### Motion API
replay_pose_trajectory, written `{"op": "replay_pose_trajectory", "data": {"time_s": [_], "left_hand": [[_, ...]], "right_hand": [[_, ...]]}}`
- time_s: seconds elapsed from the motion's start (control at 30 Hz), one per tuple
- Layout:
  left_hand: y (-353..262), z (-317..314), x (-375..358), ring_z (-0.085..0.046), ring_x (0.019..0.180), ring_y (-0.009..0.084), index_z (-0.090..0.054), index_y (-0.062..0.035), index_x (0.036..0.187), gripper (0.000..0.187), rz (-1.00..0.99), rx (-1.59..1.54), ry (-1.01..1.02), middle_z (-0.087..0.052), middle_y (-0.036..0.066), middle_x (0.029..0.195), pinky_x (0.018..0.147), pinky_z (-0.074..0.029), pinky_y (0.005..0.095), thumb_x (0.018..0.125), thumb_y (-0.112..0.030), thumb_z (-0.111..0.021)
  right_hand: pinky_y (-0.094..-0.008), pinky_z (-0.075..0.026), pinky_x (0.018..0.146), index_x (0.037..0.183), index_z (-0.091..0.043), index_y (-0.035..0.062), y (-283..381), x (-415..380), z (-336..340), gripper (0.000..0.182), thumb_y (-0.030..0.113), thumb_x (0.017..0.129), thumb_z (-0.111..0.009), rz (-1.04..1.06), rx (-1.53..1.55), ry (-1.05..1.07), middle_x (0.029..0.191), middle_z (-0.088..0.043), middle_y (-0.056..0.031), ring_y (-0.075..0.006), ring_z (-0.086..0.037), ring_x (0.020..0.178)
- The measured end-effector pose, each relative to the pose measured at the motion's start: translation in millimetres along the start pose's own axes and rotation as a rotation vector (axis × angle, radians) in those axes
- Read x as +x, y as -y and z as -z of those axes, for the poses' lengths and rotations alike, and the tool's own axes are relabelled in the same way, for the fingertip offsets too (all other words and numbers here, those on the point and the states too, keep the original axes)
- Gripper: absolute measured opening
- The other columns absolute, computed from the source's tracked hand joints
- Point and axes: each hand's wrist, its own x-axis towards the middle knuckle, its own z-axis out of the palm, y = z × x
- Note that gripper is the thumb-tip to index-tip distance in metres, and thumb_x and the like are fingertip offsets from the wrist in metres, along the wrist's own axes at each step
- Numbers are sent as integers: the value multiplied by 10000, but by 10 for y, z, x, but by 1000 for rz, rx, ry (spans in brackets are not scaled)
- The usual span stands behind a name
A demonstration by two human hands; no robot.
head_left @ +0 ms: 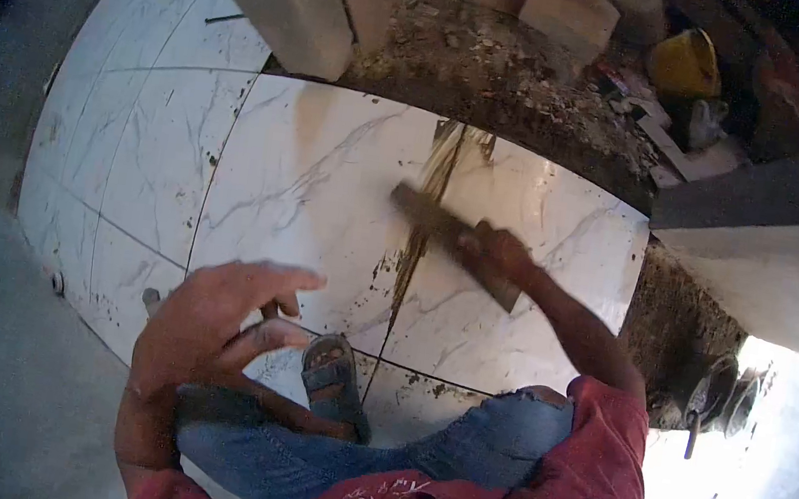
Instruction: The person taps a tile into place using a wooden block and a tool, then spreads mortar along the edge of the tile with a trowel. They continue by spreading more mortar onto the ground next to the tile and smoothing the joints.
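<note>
My right hand is wrapped round a long, flat trowel. Its blade lies slantwise over a dark, muddy joint between two white marbled floor tiles, with brown smears and specks along it. Part of the trowel is hidden under my fingers, and its far end is slightly blurred. My left hand hovers above my knee at the lower left, thumb and fingers apart, holding nothing. Below it, a sandalled foot rests on the tiles.
Beyond the tile edge lies rubble-strewn bare ground with a yellow bucket. A pillar stands at the upper left, and a pale block or step at the right. A trowel-like tool lies near the bright doorway.
</note>
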Motion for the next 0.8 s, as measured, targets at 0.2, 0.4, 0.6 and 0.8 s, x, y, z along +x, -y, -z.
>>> {"op": "replay_pose_trajectory", "data": {"time_s": [0.2,0.4,0.6,0.8], "left_hand": [[-54,-55,80,-634,706,249,-571,-52,1134,459,59,-9,8,-638,126,816,646,-500,334,756,-274,-708],[-85,-129,105,-630,687,225,-560,-15,1135,472,-39,14,29,-640,121,762,676,-496,349,773,-295,-676],[-201,-188,240,-622,676,231,-554,-36,1142,438,-52,27,43,-627,127,795,626,-493,331,766,-201,-708],[-238,-131,198,-640,711,230,-562,-46,1148,438,-27,1,88,-642,134,810,673,-506,348,783,-256,-683]], "right_hand": [[-497,-492,693,1037,-521,-34,-716,429,219,445,378,933,-390,29,-202,-477,836,-621,-277,-393,-627,805],[-484,-480,715,893,-544,-51,-980,141,850,473,419,851,-548,-68,60,-747,861,-614,-293,-430,-609,828],[-463,-471,703,905,-547,-22,-1138,-102,589,388,353,812,-588,-226,249,-729,847,-618,-252,-419,-603,833],[-485,-495,684,927,-543,-25,-551,98,1122,245,176,788,-550,-56,-178,-542,834,-633,-220,-410,-621,818]]}}
